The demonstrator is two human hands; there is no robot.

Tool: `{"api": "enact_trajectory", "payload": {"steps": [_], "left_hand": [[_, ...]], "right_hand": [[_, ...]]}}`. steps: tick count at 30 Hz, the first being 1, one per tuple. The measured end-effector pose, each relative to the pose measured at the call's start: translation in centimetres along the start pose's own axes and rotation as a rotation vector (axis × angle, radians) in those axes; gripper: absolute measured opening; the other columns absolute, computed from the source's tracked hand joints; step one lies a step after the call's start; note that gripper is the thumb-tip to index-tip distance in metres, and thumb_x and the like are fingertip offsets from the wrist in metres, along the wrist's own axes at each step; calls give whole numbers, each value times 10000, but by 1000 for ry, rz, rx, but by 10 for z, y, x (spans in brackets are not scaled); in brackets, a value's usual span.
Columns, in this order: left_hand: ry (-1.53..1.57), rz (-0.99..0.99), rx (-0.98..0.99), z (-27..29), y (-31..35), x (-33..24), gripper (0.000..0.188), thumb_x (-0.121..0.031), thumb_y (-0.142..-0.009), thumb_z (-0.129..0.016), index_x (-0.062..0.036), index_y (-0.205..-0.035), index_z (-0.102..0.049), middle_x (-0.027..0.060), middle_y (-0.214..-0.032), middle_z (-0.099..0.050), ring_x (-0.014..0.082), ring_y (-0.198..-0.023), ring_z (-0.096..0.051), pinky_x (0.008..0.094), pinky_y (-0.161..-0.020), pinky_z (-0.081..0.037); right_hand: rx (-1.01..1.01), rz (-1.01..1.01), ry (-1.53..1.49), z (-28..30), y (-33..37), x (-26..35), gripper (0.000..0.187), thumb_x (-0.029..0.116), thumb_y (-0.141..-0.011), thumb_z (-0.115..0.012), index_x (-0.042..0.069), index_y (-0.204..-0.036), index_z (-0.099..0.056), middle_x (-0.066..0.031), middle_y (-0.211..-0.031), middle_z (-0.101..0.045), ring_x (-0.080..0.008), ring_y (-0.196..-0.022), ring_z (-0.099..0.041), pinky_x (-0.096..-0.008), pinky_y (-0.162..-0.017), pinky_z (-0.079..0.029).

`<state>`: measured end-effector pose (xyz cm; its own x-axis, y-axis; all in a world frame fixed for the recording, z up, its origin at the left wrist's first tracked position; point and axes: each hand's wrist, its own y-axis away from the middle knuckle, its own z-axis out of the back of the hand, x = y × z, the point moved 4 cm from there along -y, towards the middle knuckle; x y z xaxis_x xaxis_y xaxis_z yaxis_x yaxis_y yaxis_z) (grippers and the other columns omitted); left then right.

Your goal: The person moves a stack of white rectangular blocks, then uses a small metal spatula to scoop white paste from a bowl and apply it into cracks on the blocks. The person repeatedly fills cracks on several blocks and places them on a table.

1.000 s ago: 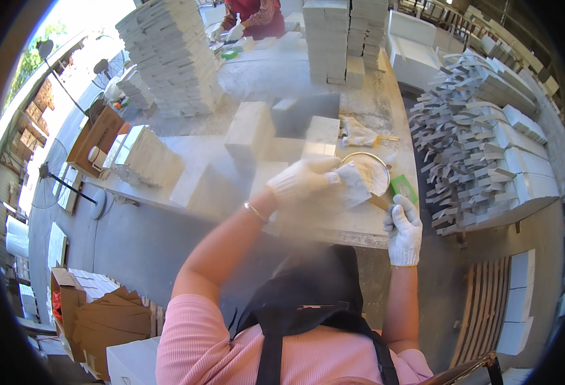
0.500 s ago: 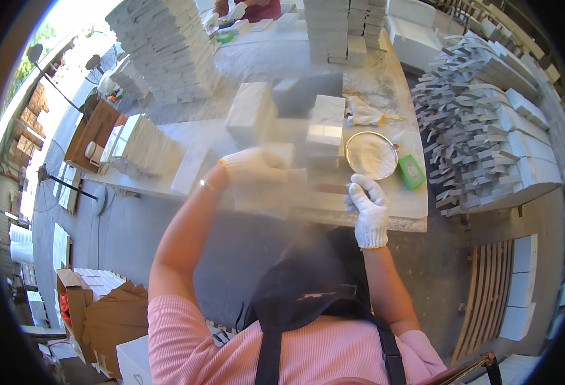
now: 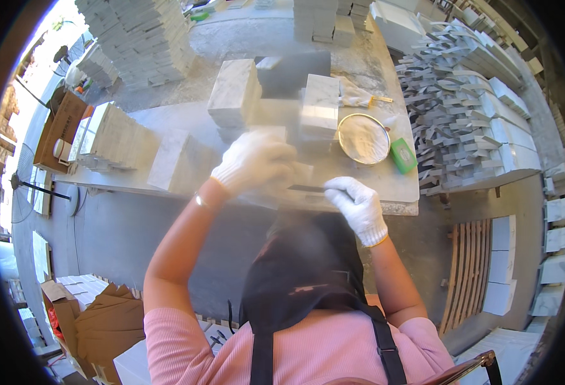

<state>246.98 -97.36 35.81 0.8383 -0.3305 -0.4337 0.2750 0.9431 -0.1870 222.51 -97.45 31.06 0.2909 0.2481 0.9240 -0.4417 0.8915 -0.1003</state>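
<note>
My right hand [image 3: 357, 206], in a white knitted glove, is closed on one end of a thin dark strip [image 3: 305, 188]. The strip points left, over the table's near edge. My left hand [image 3: 255, 162], gloved the same way, is beside a pale tile [image 3: 302, 172]; its fingers are smeared by motion and haze, so their grip is unclear. Just beyond it stands a stack of white marble tiles [image 3: 234, 93]. Another marble stack [image 3: 320, 106] rises to the right, near a round gold-rimmed dish of white powder [image 3: 364, 138].
A green box [image 3: 404, 156] lies by the dish, with a white glove [image 3: 354, 94] behind it. Leaning tiles [image 3: 170, 160] and a tile row [image 3: 112, 138] occupy the table's left. Stone strips [image 3: 468, 115] are heaped at right. A fan [image 3: 23, 183] stands left.
The whole view has shifted, bringing the table contents slightly left and up. My right hand has turned leftward with the strip, closer to my left hand. The left hand remains over the near tile area.
</note>
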Motion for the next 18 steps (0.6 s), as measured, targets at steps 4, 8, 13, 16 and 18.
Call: {"api": "enact_trajectory", "payload": {"steps": [4,8,13,16,18], "left_hand": [[-141,112,-265,-3,34,-11,442,-294,-792,-741,-121,-1192,-670,123,-1227,-631,357,-1177,-551,467,-965,-451],[-166,309,-266,-19,49,-14,480,-291,-850,-704,-92,-1278,-616,166,-1348,-560,385,-1236,-506,497,-998,-428],[-68,142,-330,-20,31,0,424,-264,-870,-674,-73,-1245,-619,161,-1338,-565,373,-1234,-525,468,-967,-458],[-43,65,-285,-20,22,6,382,-238,-867,-665,-73,-1209,-624,142,-1327,-573,352,-1235,-534,451,-946,-473],[-67,32,-289,-20,20,6,353,-226,-864,-659,-73,-1181,-630,124,-1312,-584,335,-1236,-536,448,-938,-477]], "right_hand": [[-99,-15,19,23,-22,-3,172,51,-917,-698,35,-1088,-709,-5,-960,-710,-64,-876,-620,-239,-758,-520],[49,-98,-38,30,-43,-3,181,121,-931,-688,54,-1097,-713,10,-892,-697,-52,-754,-607,-219,-633,-477],[201,-217,-142,14,-61,3,232,128,-921,-690,66,-1142,-718,9,-883,-696,-68,-727,-618,-223,-631,-479],[304,-233,-143,7,-63,5,247,120,-919,-688,68,-1158,-723,10,-884,-698,-65,-732,-613,-220,-642,-479],[356,-214,-135,3,-62,5,241,115,-921,-685,69,-1153,-730,7,-893,-702,-59,-738,-608,-216,-651,-478]]}}
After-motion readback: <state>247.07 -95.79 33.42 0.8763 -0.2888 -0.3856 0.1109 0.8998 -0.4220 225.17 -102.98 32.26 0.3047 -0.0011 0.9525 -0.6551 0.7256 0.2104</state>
